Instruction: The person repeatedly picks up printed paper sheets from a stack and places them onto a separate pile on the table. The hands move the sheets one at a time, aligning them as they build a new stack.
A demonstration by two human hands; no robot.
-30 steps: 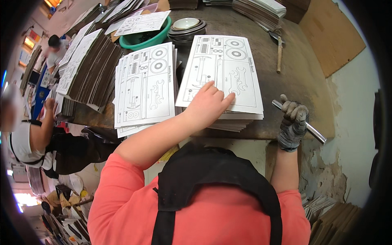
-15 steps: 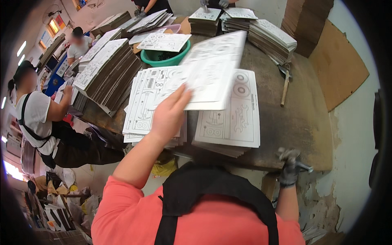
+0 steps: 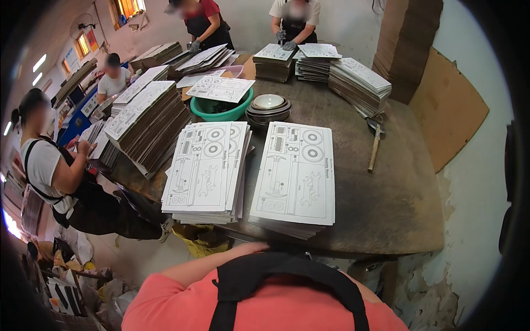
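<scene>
Head view has a printed-sheet stack (image 3: 292, 176), long axis pointing away, ahead and slightly right of the left hand (image 3: 252, 249), whose hidden fingers' state I cannot tell.

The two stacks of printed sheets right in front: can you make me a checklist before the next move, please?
1. Left stack neat: not ok, pieces stick out along its right side.
2. Right stack has its top sheet lying flat: ok.
3. Left hand off both stacks: ok, it is by the near table edge.
4. Right hand ready: cannot tell, it is hidden from view.
5. Wooden-handled tool away from both stacks: ok, it lies off to the right.
6. Nested bowls off both stacks: ok, they stand behind them.
</scene>
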